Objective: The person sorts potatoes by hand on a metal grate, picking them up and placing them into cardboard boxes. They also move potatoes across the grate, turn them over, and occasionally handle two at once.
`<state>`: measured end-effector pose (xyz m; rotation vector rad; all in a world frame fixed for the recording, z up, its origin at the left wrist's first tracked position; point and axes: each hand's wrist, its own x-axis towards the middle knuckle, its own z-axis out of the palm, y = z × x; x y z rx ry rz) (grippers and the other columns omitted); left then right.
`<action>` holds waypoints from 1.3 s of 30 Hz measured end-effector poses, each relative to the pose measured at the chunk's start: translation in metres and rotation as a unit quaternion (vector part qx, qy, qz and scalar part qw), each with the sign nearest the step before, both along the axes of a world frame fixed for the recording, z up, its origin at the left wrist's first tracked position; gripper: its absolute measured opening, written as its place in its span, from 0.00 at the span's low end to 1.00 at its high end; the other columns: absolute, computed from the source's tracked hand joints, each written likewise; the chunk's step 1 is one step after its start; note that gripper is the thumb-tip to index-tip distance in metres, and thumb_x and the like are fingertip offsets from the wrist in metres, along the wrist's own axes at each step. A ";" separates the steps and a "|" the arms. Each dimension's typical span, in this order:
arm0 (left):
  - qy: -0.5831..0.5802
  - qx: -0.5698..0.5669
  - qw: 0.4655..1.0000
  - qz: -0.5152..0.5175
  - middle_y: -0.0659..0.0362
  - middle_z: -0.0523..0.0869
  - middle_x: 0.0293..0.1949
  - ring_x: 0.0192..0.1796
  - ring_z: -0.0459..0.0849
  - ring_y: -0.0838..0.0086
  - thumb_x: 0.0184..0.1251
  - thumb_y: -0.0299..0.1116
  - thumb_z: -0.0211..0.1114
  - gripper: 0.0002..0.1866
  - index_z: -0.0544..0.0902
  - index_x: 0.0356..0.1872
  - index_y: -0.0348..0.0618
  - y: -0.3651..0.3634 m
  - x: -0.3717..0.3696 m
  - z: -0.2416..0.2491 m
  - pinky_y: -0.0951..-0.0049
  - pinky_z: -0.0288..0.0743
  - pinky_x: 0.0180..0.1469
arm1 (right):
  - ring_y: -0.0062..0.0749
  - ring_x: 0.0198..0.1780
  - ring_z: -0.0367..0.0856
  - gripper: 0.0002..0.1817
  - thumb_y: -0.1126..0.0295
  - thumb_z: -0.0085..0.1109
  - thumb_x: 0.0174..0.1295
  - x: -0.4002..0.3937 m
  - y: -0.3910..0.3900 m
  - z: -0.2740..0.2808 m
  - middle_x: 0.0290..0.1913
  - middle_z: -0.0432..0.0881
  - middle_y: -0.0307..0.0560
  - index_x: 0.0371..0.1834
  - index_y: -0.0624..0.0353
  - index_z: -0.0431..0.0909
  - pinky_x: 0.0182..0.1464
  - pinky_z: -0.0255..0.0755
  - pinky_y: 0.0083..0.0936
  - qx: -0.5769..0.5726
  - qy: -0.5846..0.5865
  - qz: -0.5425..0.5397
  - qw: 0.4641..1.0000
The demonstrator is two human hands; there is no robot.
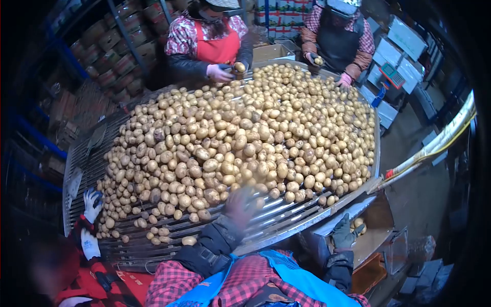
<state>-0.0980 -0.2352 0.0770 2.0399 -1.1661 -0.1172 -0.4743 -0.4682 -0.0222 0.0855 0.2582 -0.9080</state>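
Note:
A broad heap of potatoes (230, 133) lies on a slatted metal sorting table (169, 225). My left hand (243, 204), smeared by motion, is over the near edge of the heap, and whether it holds a potato I cannot tell. My right hand (343, 234), in a dark grey glove, is off the table's near right edge, over an open cardboard box (378, 215). Its fingers are apart, with a few potatoes (360, 224) right beside them in the box.
Across the table, a person in a red apron (217, 43) holds a potato (239, 67). Another person in a dark apron (337, 43) also has potatoes in hand. At the left, a person's white-gloved hands (92, 204) reach the slats. A pale pole (434, 143) slants at right; boxes (401, 51) stand behind.

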 end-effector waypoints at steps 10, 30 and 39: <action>-0.079 0.163 0.983 0.004 0.44 0.63 0.71 0.73 0.58 0.42 0.57 0.66 0.61 0.44 0.66 0.71 0.52 0.015 0.023 -0.022 0.43 0.45 0.74 | 0.29 0.45 0.84 0.27 0.64 0.59 0.68 0.266 -0.001 0.115 0.52 0.81 0.50 0.65 0.69 0.69 0.46 0.79 0.24 -0.401 0.340 0.282 0.802; -0.159 0.204 0.966 -0.006 0.45 0.65 0.69 0.67 0.65 0.45 0.59 0.59 0.63 0.40 0.67 0.71 0.53 0.018 0.033 -0.046 0.44 0.55 0.70 | 0.49 0.58 0.78 0.39 0.63 0.68 0.45 0.459 -0.102 0.048 0.58 0.77 0.59 0.66 0.57 0.70 0.60 0.73 0.41 -0.697 0.561 0.100 0.435; -0.181 0.155 0.971 -0.003 0.47 0.68 0.66 0.68 0.66 0.53 0.55 0.52 0.71 0.40 0.69 0.68 0.48 0.017 0.027 -0.034 0.46 0.58 0.68 | 0.53 0.67 0.70 0.40 0.59 0.66 0.60 0.300 -0.048 0.127 0.71 0.64 0.57 0.74 0.51 0.59 0.68 0.67 0.47 -0.216 0.002 0.209 0.954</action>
